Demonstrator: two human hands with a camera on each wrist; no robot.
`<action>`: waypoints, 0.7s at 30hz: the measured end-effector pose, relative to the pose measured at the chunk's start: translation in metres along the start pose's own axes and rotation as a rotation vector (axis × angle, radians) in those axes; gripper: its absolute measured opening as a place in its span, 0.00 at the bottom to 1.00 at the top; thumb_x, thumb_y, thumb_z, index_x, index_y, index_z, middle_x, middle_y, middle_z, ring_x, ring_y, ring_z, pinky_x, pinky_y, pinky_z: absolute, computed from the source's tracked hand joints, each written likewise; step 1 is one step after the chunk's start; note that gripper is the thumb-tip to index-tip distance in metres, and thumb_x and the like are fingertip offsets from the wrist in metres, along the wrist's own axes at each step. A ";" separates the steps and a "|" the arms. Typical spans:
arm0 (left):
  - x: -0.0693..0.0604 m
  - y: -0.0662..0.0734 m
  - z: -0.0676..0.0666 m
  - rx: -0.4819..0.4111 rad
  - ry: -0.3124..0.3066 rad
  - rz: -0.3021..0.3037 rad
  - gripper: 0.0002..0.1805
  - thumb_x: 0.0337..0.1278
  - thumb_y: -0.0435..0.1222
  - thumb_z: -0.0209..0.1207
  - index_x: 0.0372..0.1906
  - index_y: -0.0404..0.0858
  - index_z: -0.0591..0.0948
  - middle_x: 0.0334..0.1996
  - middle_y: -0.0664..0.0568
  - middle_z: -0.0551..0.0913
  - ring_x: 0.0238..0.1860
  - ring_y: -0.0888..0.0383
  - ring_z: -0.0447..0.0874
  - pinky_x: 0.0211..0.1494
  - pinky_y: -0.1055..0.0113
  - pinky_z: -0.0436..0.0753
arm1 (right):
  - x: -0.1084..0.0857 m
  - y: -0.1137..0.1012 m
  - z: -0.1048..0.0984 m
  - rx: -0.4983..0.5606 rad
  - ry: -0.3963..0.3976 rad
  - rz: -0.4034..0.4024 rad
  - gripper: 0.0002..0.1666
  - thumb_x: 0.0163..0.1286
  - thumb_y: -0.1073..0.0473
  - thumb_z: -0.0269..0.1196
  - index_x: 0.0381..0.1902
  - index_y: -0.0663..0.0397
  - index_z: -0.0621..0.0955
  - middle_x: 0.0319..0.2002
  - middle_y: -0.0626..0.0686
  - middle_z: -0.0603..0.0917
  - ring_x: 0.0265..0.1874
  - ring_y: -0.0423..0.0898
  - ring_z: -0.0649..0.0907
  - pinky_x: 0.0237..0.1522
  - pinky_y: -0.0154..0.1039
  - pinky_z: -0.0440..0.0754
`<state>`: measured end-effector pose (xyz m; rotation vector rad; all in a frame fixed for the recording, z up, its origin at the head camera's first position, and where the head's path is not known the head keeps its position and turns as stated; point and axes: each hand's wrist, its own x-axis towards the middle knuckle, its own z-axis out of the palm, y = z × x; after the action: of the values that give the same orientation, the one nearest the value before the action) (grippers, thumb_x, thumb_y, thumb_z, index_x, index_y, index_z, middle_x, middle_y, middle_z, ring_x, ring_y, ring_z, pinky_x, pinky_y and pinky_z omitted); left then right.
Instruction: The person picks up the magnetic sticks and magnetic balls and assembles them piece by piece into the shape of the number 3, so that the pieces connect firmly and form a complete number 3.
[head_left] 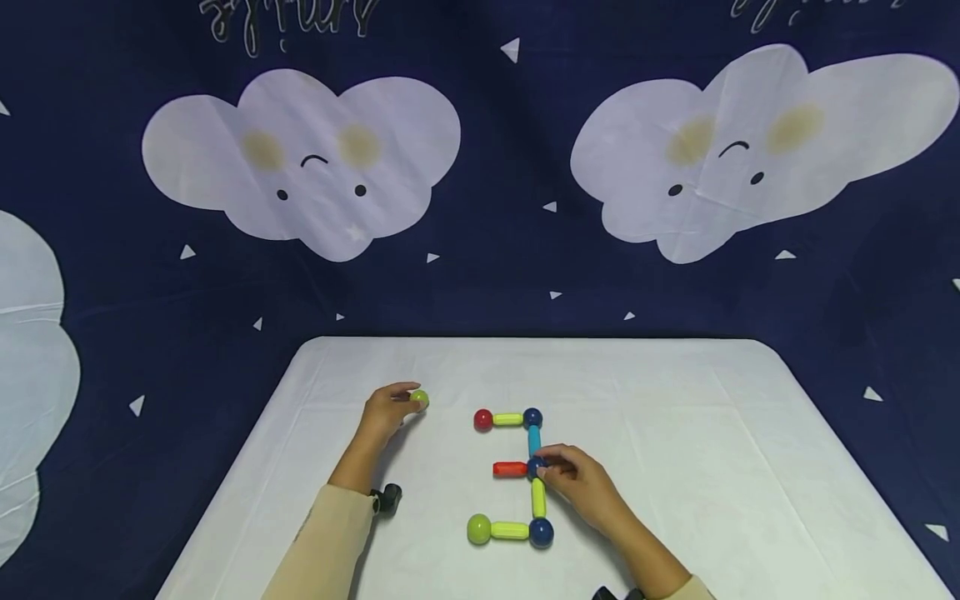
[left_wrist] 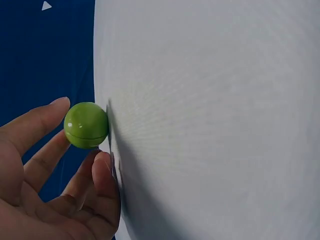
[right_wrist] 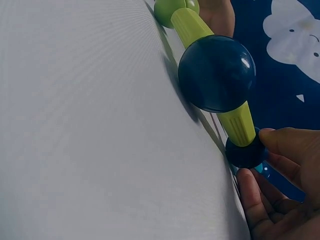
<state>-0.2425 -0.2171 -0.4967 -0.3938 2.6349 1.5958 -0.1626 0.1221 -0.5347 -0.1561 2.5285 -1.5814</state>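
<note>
At the left, my left hand (head_left: 385, 411) pinches a green ball (left_wrist: 86, 125) between thumb and fingertips, close to the white table surface. My right hand (head_left: 585, 486) grips the middle dark blue ball (right_wrist: 246, 150) of a rod-and-ball figure. A red rod (head_left: 510, 469) points left from that ball, its far end bare. Above it, a light blue rod (head_left: 534, 440) leads to another dark blue ball (head_left: 532, 417), a yellow-green rod (head_left: 508, 419) and a red ball (head_left: 483, 419). Below, a yellow-green rod (head_left: 538, 497) joins a dark blue ball (head_left: 542, 532), then another rod (head_left: 510, 530) and green ball (head_left: 478, 529).
The white-covered table (head_left: 712, 450) has rounded far corners. Behind it hangs a dark blue cloth (head_left: 510, 283) printed with white clouds and small triangles. A black wrist device (head_left: 388, 498) is worn beside the left sleeve (head_left: 326, 542).
</note>
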 end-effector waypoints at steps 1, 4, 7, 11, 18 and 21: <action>0.001 0.000 0.000 0.002 -0.004 -0.006 0.22 0.58 0.34 0.67 0.58 0.36 0.83 0.58 0.36 0.81 0.52 0.44 0.83 0.42 0.63 0.84 | 0.000 0.000 0.000 0.000 -0.001 0.001 0.14 0.67 0.53 0.69 0.51 0.40 0.86 0.46 0.47 0.86 0.40 0.39 0.82 0.42 0.30 0.80; 0.002 -0.002 0.002 -0.006 -0.013 -0.025 0.20 0.57 0.33 0.67 0.56 0.36 0.84 0.55 0.39 0.84 0.43 0.51 0.84 0.39 0.66 0.81 | -0.001 0.000 0.000 -0.002 0.001 -0.001 0.14 0.67 0.53 0.69 0.50 0.40 0.86 0.46 0.47 0.86 0.40 0.40 0.81 0.41 0.31 0.80; 0.001 -0.002 0.001 -0.019 -0.028 -0.029 0.19 0.56 0.31 0.68 0.54 0.36 0.85 0.53 0.40 0.85 0.41 0.54 0.83 0.39 0.66 0.81 | 0.000 0.000 0.000 -0.007 0.003 -0.005 0.14 0.67 0.53 0.69 0.50 0.40 0.86 0.46 0.47 0.86 0.40 0.40 0.81 0.41 0.31 0.80; -0.003 -0.003 -0.001 -0.016 -0.065 -0.029 0.18 0.54 0.30 0.68 0.52 0.36 0.86 0.53 0.39 0.85 0.49 0.49 0.85 0.47 0.63 0.84 | 0.000 0.000 0.001 -0.008 0.003 -0.009 0.14 0.67 0.53 0.69 0.50 0.40 0.86 0.45 0.47 0.86 0.39 0.39 0.82 0.42 0.31 0.80; -0.015 -0.005 0.001 0.020 -0.092 -0.020 0.16 0.52 0.31 0.70 0.48 0.39 0.88 0.50 0.42 0.87 0.53 0.47 0.83 0.51 0.60 0.82 | 0.001 0.001 0.001 -0.020 0.009 -0.007 0.13 0.67 0.53 0.69 0.50 0.39 0.86 0.45 0.46 0.86 0.39 0.39 0.81 0.42 0.31 0.80; -0.022 -0.005 0.003 0.021 -0.106 -0.007 0.15 0.52 0.31 0.70 0.48 0.39 0.88 0.48 0.43 0.87 0.50 0.48 0.84 0.50 0.59 0.82 | 0.000 0.001 0.002 -0.022 0.012 -0.006 0.13 0.68 0.53 0.69 0.50 0.39 0.86 0.45 0.46 0.86 0.40 0.39 0.82 0.42 0.31 0.80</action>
<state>-0.2203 -0.2127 -0.4991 -0.3076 2.5672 1.5401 -0.1627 0.1213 -0.5364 -0.1577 2.5573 -1.5625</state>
